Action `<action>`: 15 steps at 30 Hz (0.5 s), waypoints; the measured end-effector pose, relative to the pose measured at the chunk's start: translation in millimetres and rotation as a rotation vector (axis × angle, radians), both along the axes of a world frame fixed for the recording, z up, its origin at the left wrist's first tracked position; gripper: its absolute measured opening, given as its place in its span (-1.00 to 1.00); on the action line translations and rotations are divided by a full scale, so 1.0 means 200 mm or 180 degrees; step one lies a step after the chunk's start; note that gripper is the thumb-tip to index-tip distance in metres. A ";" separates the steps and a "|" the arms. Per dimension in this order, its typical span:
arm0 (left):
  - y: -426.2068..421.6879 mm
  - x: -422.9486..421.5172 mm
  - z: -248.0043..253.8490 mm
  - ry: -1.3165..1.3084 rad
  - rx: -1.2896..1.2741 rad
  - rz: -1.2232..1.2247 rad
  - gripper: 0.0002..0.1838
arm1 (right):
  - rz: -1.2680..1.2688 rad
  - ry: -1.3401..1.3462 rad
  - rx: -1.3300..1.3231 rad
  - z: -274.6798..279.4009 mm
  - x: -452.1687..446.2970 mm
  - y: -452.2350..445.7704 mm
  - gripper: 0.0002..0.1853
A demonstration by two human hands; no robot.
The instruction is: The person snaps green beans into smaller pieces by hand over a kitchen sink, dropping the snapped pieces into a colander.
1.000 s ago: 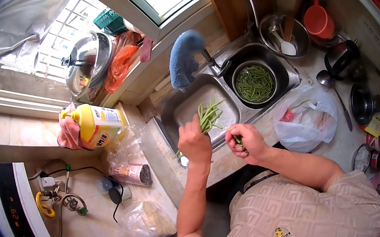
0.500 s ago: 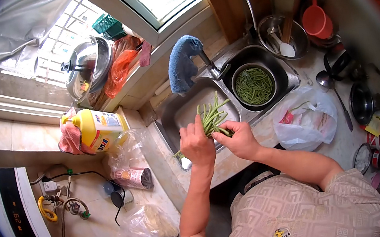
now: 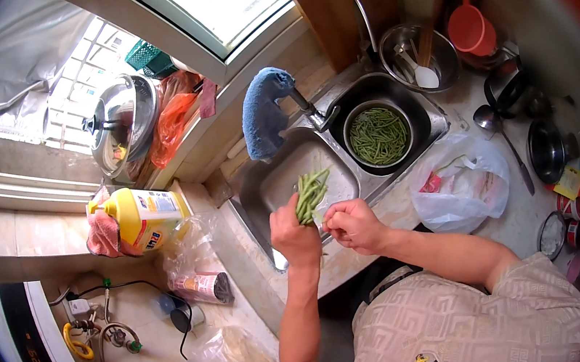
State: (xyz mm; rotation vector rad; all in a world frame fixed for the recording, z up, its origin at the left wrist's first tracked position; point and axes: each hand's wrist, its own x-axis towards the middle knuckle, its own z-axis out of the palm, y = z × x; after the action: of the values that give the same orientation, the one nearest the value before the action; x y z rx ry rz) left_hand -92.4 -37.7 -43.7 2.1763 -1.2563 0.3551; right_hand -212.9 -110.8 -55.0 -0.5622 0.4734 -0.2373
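My left hand (image 3: 295,235) is wrapped round a bunch of green beans (image 3: 312,194), whose tips stick up over the front of the left sink basin (image 3: 257,196). Close beside it, my right hand (image 3: 357,227) is closed in a pinch near the lower end of the bunch. Whatever lies between its fingertips is too small to name. More green beans (image 3: 379,136) fill a round metal bowl (image 3: 411,141) standing in the right basin.
A blue cloth (image 3: 266,111) hangs over the faucet. Right of the sink are a white plastic bag (image 3: 462,195), a ladle (image 3: 488,120) and a metal bowl (image 3: 445,51) with utensils. On the left stand a yellow bottle (image 3: 135,219) and a clear bag (image 3: 233,360).
The beans in my left hand are now gathered into a tighter, upright bunch. My right hand has come off the bunch slightly and curled into a pinch. The camera view has shifted a little.
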 end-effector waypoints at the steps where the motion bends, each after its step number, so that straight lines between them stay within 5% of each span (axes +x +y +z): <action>1: 0.01 0.02 -0.02 0.0497 -0.0253 -0.0006 -0.73 | 0.0024 -0.0133 0.0336 0.02 -0.02 -0.01 -0.91; 7: 0.10 0.15 0.03 0.4396 -0.1256 -0.0328 -0.84 | 0.0257 -0.0905 0.1387 -0.10 -0.15 -0.07 -0.86; 10: 0.18 0.20 0.05 0.5621 -0.1614 -0.0928 -0.81 | 0.0284 -0.0568 0.1247 -0.09 -0.20 -0.12 -0.85; 15: 0.25 0.25 0.04 0.6329 -0.0755 -0.2991 -0.63 | 0.0810 -0.0263 0.0328 0.05 -0.14 -0.23 -0.85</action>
State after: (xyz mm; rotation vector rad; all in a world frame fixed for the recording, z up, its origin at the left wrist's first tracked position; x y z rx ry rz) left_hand -42.3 12.9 -36.2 0.6069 -0.6179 -1.5167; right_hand -241.3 -156.2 -45.3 -0.5042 0.3281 0.0072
